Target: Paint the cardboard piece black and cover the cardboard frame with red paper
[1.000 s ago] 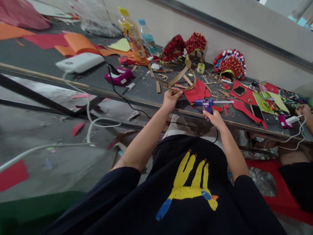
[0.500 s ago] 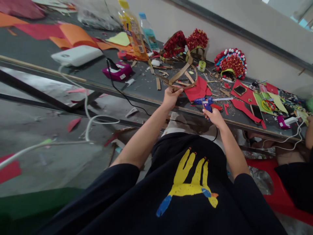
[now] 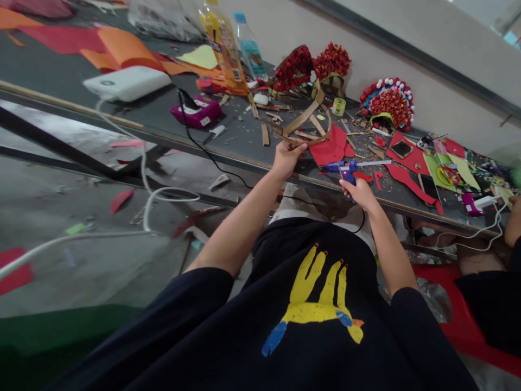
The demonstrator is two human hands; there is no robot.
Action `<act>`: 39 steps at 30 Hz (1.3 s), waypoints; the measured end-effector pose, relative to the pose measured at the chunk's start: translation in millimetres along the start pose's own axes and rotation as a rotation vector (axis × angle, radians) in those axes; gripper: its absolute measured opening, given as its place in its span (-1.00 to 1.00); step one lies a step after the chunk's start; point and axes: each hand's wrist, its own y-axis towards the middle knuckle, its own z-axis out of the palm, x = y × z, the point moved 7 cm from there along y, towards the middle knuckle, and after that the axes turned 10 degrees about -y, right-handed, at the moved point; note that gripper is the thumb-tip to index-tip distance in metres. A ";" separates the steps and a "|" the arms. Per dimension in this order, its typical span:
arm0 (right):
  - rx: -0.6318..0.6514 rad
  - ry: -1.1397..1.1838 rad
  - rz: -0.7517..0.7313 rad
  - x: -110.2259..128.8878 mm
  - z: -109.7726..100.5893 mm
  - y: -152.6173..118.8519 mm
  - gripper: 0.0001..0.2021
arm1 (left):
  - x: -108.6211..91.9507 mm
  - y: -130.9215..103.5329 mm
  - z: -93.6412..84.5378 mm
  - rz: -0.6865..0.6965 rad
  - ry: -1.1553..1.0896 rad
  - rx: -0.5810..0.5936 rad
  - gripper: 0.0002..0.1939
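My left hand (image 3: 287, 157) pinches the near edge of a brown cardboard strip frame (image 3: 303, 118), bent into a loop with a strip standing up at its far side. My right hand (image 3: 358, 193) is wrapped round the handle of a blue glue gun (image 3: 344, 169). A pale glue stick (image 3: 373, 162) sticks out of the gun's back toward the right. Its nozzle points left, toward my left hand, and is apart from the cardboard. Beneath the frame and the gun lies red paper (image 3: 331, 147) at the table's front edge.
Several red decorated headpieces (image 3: 386, 106) stand against the wall. A juice bottle (image 3: 223, 51), a water bottle (image 3: 250, 49), a white power bank (image 3: 128, 83) and a purple socket block (image 3: 196, 112) are at left. Another person's hand (image 3: 513, 222) shows at the right edge.
The view has shifted slightly. Both hands keep their holds on the cardboard frame and the glue gun, with hardly any movement between them.
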 end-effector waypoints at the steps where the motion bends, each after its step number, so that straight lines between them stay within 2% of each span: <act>1: -0.004 0.002 -0.003 -0.1 0.2 0.7 -0.77 | 0.0 -0.1 0.0 0.002 -0.001 -0.001 -0.81; 22: -0.111 -0.132 0.016 -24.0 -12.0 15.3 -0.79 | 5.5 3.6 -3.0 -0.003 -0.011 0.001 -0.75; 27: -0.152 -0.188 0.033 -26.6 -16.0 16.8 -0.82 | 5.7 5.2 -3.5 0.012 -0.021 0.012 -0.68; 32: -0.232 -0.127 0.066 -28.4 -21.4 15.2 -0.81 | 6.4 7.4 -7.3 0.006 -0.049 -0.023 -0.67; 39: -0.405 0.075 -0.031 -25.8 -44.4 7.5 -0.65 | 6.9 11.7 -14.5 -0.015 -0.175 -0.105 -0.71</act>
